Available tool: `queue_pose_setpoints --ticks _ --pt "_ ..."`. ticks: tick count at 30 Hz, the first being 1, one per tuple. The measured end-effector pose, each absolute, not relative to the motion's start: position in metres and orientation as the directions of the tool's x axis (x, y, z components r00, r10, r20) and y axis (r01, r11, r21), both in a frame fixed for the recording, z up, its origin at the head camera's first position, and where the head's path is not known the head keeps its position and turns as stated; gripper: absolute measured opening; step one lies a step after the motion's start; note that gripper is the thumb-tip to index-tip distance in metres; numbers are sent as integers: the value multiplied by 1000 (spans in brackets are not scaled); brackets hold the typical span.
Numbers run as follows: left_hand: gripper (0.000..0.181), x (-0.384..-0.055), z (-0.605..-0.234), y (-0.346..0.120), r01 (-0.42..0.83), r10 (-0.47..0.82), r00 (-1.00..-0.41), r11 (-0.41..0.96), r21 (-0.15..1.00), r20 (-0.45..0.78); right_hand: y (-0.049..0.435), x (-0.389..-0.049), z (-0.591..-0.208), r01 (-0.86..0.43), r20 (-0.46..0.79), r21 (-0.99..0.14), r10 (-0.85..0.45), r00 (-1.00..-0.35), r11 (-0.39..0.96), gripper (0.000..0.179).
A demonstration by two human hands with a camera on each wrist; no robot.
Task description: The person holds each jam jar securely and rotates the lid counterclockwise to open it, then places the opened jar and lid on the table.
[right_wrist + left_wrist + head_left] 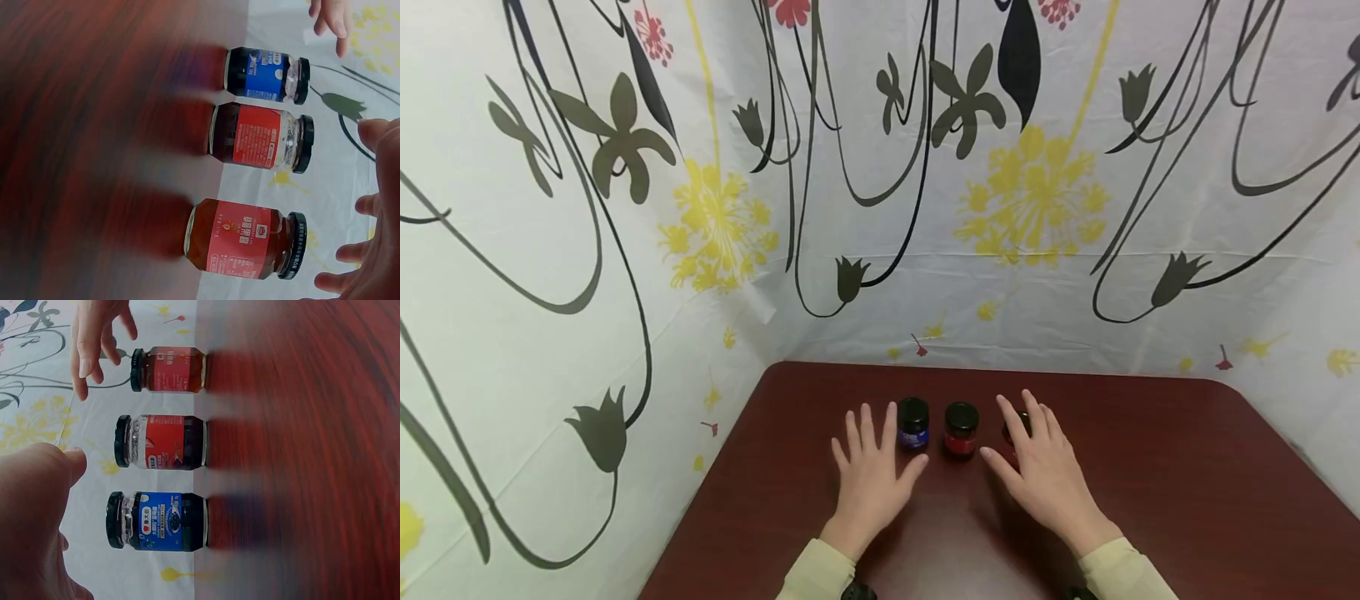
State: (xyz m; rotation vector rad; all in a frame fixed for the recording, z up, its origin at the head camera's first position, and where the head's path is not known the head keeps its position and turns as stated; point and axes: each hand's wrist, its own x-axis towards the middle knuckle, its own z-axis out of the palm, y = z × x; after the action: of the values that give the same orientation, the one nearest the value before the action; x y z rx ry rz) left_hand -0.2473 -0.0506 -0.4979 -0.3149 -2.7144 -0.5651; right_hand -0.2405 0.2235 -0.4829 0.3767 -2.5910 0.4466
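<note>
Currently, L grip (871, 482) & R grip (1047, 477) both spread loose over tabletop (1195, 483); blue-label jar (913, 425) just rt of L grip, red-label jar (961, 431) in mid., pink-label jar (240, 239) partly behind R grip in head view, all upright.

The jars (164, 442) look glass, the wood-grained table (955, 533) smooth and glossy.

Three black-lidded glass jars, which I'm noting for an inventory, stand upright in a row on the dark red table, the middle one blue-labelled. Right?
Not quite: the left wrist view shows the middle black-lidded glass jar is red-labelled. The rest is right.
</note>
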Motion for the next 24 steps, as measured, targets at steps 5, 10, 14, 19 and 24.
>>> queue_pose_setpoints --ticks 5,10,14,19,24 --pt "92 -251 -498 -58 323 169 -904 872 367 394 224 -244 -478 -373 496 -227 -223 -839 900 81" --pt "91 -256 -498 -63 338 191 -908 860 382 373 225 -250 -471 -422 527 -196 -267 -807 885 80" --pt "92 -257 -497 -67 322 192 -925 855 407 329 225 -253 -467 -437 520 -172 -295 -802 883 81" --pt "92 -259 -497 -67 319 198 -934 840 440 298 227 -255 -463 -441 508 -161 -309 -804 883 81" --pt "92 -263 -501 -68 308 174 -935 828 468 307 225 -259 -458 -455 487 -136 -341 -804 880 80"
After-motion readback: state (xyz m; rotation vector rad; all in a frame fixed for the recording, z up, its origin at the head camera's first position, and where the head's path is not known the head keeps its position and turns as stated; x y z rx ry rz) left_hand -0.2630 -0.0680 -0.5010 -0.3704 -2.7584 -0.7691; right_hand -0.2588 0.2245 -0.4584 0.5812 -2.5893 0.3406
